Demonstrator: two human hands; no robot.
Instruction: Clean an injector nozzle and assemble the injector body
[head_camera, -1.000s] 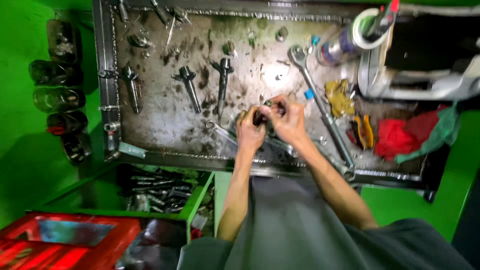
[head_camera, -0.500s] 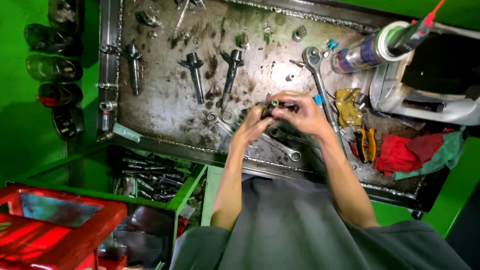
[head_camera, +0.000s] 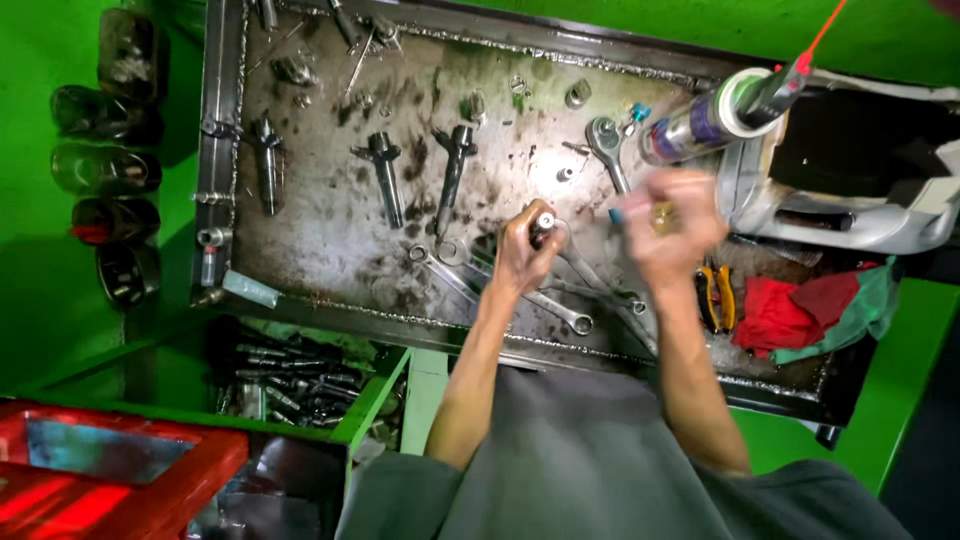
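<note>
On the stained steel workbench (head_camera: 300, 260), three fuel injectors (head_camera: 385, 175) lie side by side at the left, well apart from the hands. The left hand (head_camera: 522, 258) grips a dark cylindrical injector part (head_camera: 541, 222) upright in closed fingers, just above the loose combination wrenches (head_camera: 560, 305). The right hand (head_camera: 672, 225) is motion-blurred with something small and brassy at it; I cannot tell how its fingers stand, and a small piece could slip among the clutter.
</note>
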